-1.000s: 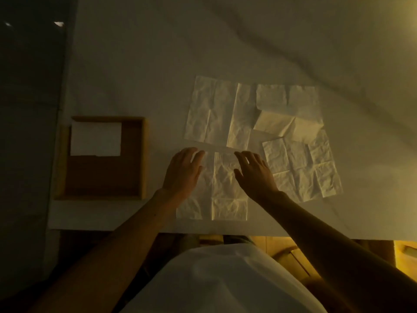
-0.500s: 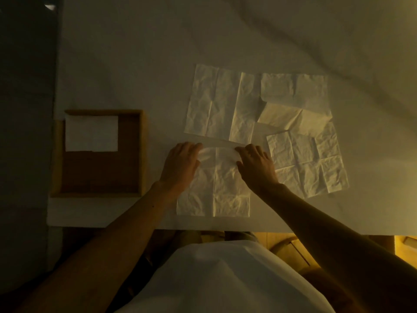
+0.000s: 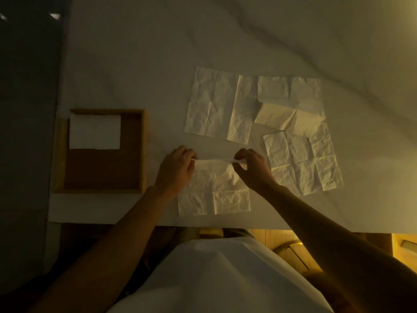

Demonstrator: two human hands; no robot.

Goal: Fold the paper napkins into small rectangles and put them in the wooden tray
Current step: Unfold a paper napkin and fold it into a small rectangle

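Fingers (image 3: 187, 154) of the left hand (image 3: 176, 170) are curled and pinch the far left corner of the near napkin (image 3: 225, 193) in the head view. The right hand (image 3: 253, 170) does the same at the far right corner, with its fingertips closed tight on the paper. Each hand takes one corner so that the far edge lifts up straight, and it runs like a thin strip from one set of fingers to the other. I think this is the start of a fold, with that edge to be pulled toward the person. The rest of the near napkin lies flat on the table (image 3: 158, 53), on the body side of the fingers. It is pale, thin and wrinkly, with crease lines that cut it into squares, so it should bend easily along those lines. Just past the fingertips lies the far napkin (image 3: 209, 105), open and flat. Past the right fingers lies the bent napkin (image 3: 291, 114), with one part turned over, and the side napkin (image 3: 302, 161) lies beside the right hand. To the outer side of the left fingers, close by, sits the wooden tray (image 3: 144, 150). One folded napkin (image 3: 94, 132) lies in its far end, a neat white rectangle.
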